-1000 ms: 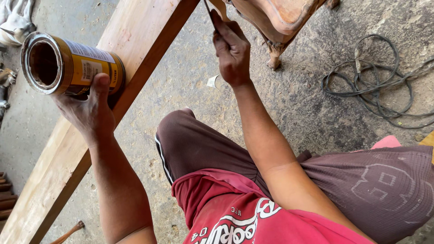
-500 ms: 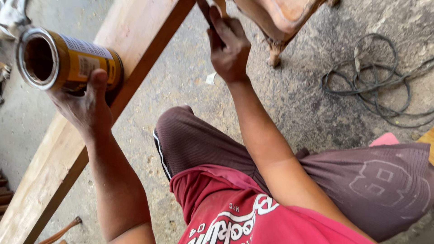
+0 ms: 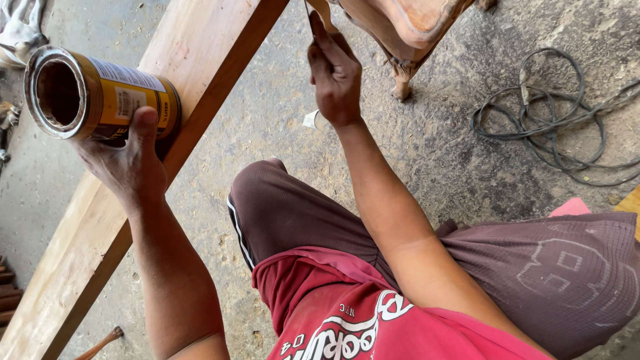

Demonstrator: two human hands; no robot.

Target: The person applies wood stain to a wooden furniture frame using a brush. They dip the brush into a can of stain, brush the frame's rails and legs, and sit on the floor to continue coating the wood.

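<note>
My left hand (image 3: 127, 163) grips a yellow metal can (image 3: 100, 93), held tilted so its open mouth faces me; the inside looks brown and stained. The can hangs over a long pale wooden plank (image 3: 193, 60). My right hand (image 3: 335, 77) is raised at the top centre, fingers pinched on a thin tool handle (image 3: 319, 13) that runs out of the frame. It is close to the leg of a carved wooden piece of furniture (image 3: 407, 27). The tool's tip is hidden.
I sit on a rough concrete floor (image 3: 453, 153), knees bent, in brown shorts and a red shirt. A coiled dark cable (image 3: 553, 113) lies at the right. A wooden tool handle (image 3: 100, 343) lies at the bottom left. A pink scrap (image 3: 570, 208) sits beside my right knee.
The can has tipped a little and shifted slightly in my left hand. My right hand stays raised by the furniture leg, barely moved.
</note>
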